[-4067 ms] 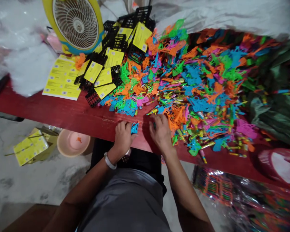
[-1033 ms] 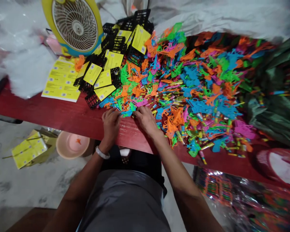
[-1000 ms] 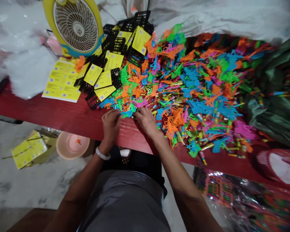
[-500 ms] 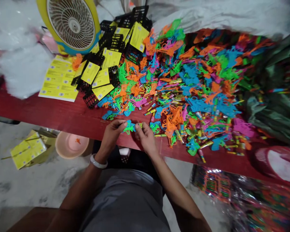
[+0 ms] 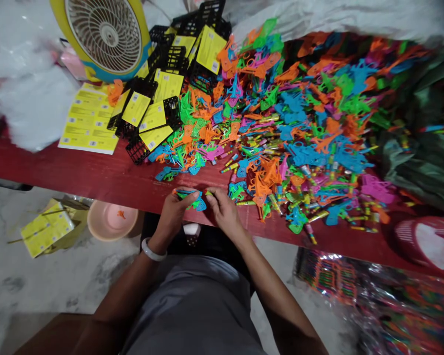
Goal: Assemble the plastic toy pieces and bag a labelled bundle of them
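My left hand [image 5: 172, 211], with a pale bangle on its wrist, is closed on blue and green plastic toy guns [image 5: 197, 202]. The thumb lies over them, and their grip ends stick out to the right. Close beside it, my right hand [image 5: 225, 211] pinches a small yellow-green piece [image 5: 208, 193], mostly hidden by the fingertips; its kind is unclear. Both hands are over the table's front edge. Right of them, a blue and green toy gun [image 5: 238, 191] lies at the near edge of a large heap of toy guns [image 5: 296, 108] in several colours.
Small striped tubes [image 5: 318, 216] lie among the heap on the red table [image 5: 77, 170]. A fan [image 5: 109, 34], yellow printed sheets [image 5: 91, 118] and black plastic crates [image 5: 136, 150] stand at the left. A red basket [image 5: 407, 229] is at the right edge, a basin [image 5: 113, 221] below the table.
The blue and green toy guns have turned and now sit in my left hand, their grips pointing right. My right hand has drawn slightly away from them with the small piece.
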